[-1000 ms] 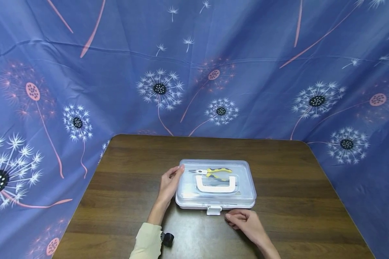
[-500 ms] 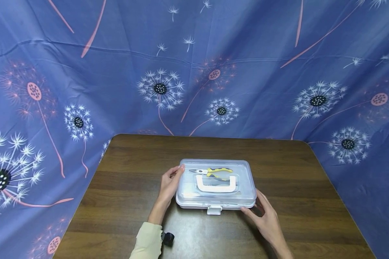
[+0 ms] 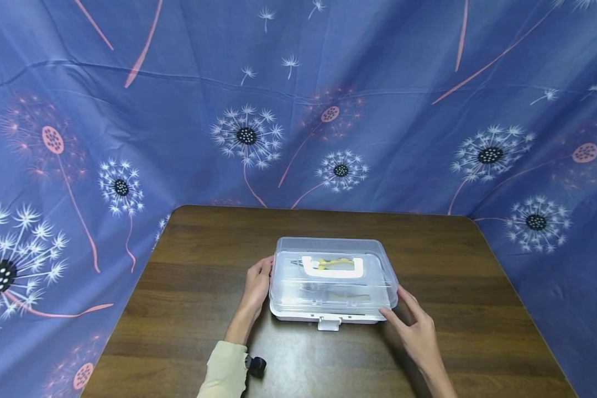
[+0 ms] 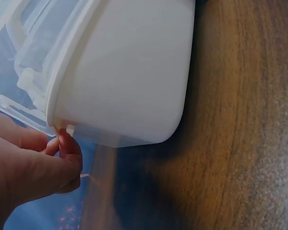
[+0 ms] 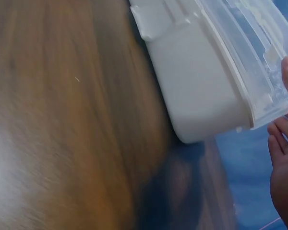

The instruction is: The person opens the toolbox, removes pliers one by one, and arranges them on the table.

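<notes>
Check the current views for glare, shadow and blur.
Head: pale sheen on the tabletop in front of the box, bright reflections on its lid. Left wrist: a dark shadow on the tabletop beside the box. Right wrist: pale glare at the left edge, a dark shadow by the box's end, wood grain soft.

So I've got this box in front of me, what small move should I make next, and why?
I'd probably ease the clear lid further back with the right hand, the left hand steadying the white base. The latch looks undone, the lid looks partly raised, and the right hand is at its front corner.
</notes>
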### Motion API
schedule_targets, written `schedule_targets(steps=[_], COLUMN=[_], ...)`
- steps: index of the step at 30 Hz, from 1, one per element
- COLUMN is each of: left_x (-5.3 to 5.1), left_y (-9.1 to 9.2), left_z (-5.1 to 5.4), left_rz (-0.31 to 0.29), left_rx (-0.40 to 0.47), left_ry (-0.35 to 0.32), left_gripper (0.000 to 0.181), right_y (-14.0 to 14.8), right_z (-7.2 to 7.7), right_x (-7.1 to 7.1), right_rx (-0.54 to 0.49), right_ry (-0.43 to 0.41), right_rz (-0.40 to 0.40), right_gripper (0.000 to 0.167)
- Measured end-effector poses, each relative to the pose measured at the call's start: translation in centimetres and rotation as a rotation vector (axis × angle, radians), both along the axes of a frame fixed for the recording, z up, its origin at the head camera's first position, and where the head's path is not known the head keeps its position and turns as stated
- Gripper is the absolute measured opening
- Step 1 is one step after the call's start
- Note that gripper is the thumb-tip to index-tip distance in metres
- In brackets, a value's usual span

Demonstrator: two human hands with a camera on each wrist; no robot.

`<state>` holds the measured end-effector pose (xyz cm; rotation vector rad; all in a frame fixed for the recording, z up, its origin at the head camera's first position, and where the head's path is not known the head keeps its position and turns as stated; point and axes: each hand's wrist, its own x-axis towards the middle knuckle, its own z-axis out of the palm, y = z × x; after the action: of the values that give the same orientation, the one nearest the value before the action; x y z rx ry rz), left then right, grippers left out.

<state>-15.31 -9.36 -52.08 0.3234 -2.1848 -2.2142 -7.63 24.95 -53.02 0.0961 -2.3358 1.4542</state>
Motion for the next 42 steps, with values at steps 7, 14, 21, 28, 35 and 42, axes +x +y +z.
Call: schedule_targets(steps=[7,14,21,28,35,42], left_x=[-0.1,-0.2,-0.3,-0.3,-0.1,0.0], left_y=[-0.1,0.2,0.2,0.2,0.3,0.6], left_z=[-0.7,-1.0,-0.9,-1.1,-1.3,-1.1], left_rz=[0.004,0.012,0.007,0.018,0.023,0.039], left_rx=[0.026,0.027,0.002,0.007,0.029,0.029], left_ry=[0.050,0.070,0.067,0.067,0.068,0.068], left_gripper=[0.034,0.036,0.035,0.032,0.033,0.033], right_y=[0.7,1.1,1.7,0.9,0.9,1.9], right_z=[0.4,1.4,2.2,4.4,6.9,7.8], right_x=[-2.0,-4.0,-5.9,-7.7,-9.5,-12.3], right_rx=[-0.012,-0.127,-0.122,-0.100,0.013,0.173], right_ry=[0.155,0.222,0.248,0.281,0.144,0.066], right_rz=[0.066,0.174,0.204,0.140,0.056,0.048], right_gripper=[0.058,0.045,0.040,0.036,0.020,0.017])
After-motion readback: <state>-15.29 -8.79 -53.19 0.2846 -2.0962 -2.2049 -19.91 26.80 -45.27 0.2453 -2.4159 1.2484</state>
